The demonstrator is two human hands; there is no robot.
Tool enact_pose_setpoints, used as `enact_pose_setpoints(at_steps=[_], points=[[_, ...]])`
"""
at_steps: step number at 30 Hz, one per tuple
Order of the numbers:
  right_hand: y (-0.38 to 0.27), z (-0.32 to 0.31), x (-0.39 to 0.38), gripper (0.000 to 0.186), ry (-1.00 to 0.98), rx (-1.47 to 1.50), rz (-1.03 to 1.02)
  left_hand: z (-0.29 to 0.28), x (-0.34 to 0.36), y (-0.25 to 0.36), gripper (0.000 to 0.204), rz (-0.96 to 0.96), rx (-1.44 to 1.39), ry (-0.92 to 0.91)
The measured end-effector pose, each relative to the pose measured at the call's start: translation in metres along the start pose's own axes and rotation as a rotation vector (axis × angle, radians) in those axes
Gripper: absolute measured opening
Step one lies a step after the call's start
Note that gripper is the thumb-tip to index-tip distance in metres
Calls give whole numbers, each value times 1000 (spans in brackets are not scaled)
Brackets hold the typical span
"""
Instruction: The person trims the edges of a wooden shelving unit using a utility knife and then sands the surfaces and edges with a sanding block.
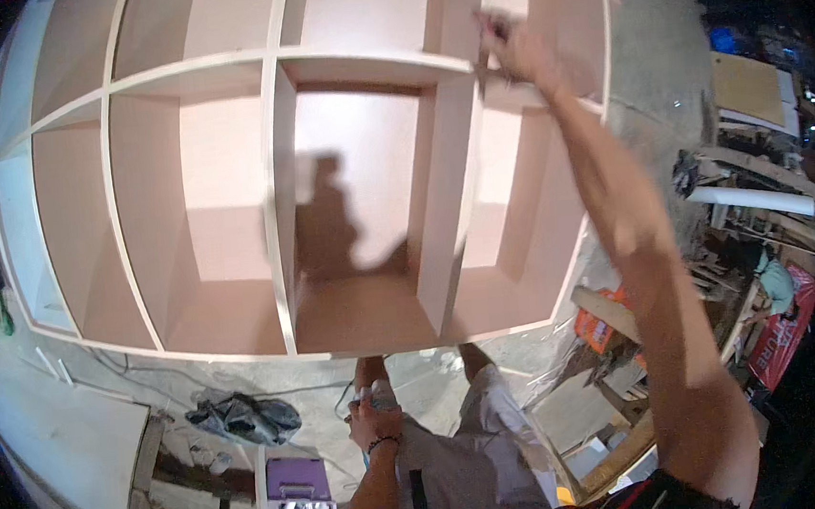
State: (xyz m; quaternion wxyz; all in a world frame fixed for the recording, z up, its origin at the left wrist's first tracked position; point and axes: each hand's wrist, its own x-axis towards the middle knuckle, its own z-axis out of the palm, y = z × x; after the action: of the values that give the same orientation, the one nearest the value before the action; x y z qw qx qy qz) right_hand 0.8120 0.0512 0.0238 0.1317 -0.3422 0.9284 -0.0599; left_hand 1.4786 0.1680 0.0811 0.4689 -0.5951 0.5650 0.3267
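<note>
A large wooden shelf cabinet [277,207] with square open compartments lies before me, its pale front edges facing up. My right arm stretches across its right side. At the far end of that arm, my right hand [512,50] is over the divider between two compartments, its fingers curled together and slightly blurred. What they hold, if anything, I cannot make out. My left hand [375,424], with a dark bracelet at the wrist, is low beside my knee. Its fingers are wrapped round something small and greyish that I cannot name.
A black plastic bag [245,417] and cables lie on the floor. A purple case [296,479] stands near a pale board [63,444] at the lower left. Wood scraps, a white tube [753,200] and a red sack [785,325] crowd the right side.
</note>
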Motion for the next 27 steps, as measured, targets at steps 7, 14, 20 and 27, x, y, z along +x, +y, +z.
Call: enact_pose_setpoints(at_steps=[7,14,20,27], points=[[-26,-26,-78,46,-282,314,60,-2,12,-11,78,19,-56,-40],[-140,33,-69,70,-187,-21,-443,-11,28,-32,79,5,-27,-131],[-223,44,-11,64,-175,308,-505,-10,31,-42,82,24,-111,-101],[-313,79,-58,58,17,70,-209,-18,27,-38,77,-7,-109,-140]])
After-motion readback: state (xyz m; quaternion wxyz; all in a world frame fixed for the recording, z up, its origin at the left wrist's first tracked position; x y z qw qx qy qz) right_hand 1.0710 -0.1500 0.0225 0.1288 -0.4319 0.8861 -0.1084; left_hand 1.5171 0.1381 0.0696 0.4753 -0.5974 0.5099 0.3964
